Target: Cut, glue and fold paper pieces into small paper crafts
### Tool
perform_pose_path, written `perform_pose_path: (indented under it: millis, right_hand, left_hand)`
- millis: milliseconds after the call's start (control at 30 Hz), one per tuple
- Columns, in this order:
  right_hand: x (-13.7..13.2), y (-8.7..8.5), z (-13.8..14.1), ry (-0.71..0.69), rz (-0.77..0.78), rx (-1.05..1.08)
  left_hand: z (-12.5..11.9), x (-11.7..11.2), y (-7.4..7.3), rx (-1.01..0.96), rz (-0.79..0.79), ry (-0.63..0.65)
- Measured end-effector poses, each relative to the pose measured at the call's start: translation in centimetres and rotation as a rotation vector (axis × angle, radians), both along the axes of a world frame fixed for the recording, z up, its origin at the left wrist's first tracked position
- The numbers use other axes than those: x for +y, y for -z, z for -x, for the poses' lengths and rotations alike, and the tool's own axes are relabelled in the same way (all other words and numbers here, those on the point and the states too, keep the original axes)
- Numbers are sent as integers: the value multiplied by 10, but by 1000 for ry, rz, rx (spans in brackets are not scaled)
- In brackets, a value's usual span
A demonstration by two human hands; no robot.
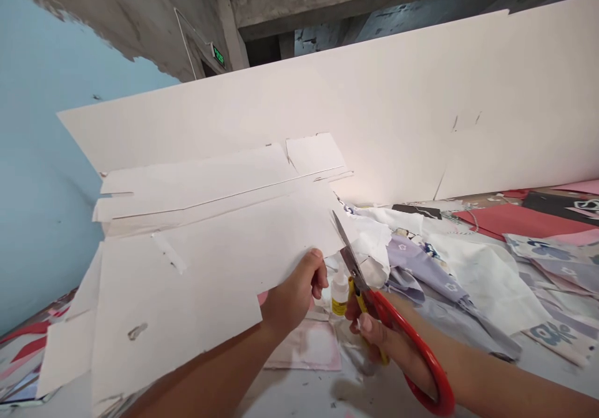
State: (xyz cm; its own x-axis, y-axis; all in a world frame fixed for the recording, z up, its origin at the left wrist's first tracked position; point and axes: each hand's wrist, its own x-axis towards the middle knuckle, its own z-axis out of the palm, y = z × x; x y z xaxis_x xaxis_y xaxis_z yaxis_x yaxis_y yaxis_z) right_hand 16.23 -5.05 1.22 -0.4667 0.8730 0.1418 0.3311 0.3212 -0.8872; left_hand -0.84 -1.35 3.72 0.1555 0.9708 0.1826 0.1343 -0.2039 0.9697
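Note:
My left hand (306,281) is closed on the lower right edge of a large white cardboard piece (196,249), which is creased, patched with strips and held tilted up. Scissors (354,273) with red handles are in my right hand (374,330). Their blades point up and left at the cardboard's right edge; whether they bite into it I cannot tell. A slim yellow tool (359,299), its kind unclear, also lies along my right fingers. Between the hands stands a small white bottle (339,292) with a yellow label.
A long white board (327,100) stands upright across the back. White and lilac fabric scraps (421,268) are heaped at the right. Red sheets (524,221) and patterned pieces (556,281) lie beyond them. A pink-edged piece (309,346) rests on the table (299,393).

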Motion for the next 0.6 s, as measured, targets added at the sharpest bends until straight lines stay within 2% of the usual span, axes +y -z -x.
perform_pose_path:
  millis: [167, 333, 467, 600]
  right_hand:
    - [-7, -4, 3, -14, 44, 102]
    - [-13, -4, 1, 27, 90, 76]
    - [-18, 2, 1, 101, 66, 39]
    - [-17, 5, 0, 106, 30, 69]
  left_hand:
    - [4, 2, -4, -64, -11, 35]
    - [1, 2, -11, -141, -58, -29]
    - [0, 3, -26, -329, -110, -67]
    - [4, 3, -42, -455, -101, -49]
